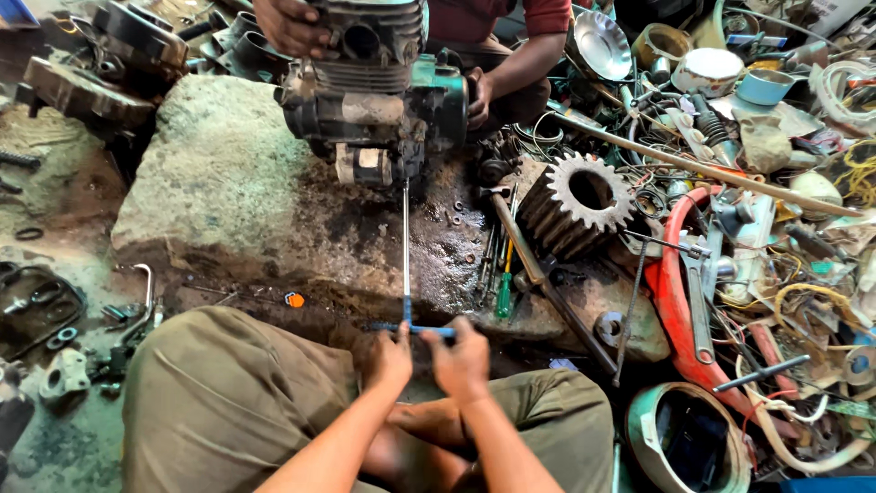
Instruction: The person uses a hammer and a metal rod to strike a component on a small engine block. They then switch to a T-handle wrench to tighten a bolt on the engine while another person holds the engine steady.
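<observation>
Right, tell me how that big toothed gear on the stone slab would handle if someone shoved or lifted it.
The gear looks like thick solid metal, so probably heavy for its size. It lies tilted against the clutter, so a shove might roll it. Its oily-looking teeth could be slippery.

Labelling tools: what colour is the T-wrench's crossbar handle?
Blue, on the T-wrench crossbar held by both hands; head view.

A rough, oil-stained stone slab (228,173) lay on a grimy concrete floor (55,210). Along its right edge sat a heap of scrap (776,228): wires, pans, bent metal. Small bolts and brackets littered the floor at left. Flat daylight fell.
</observation>
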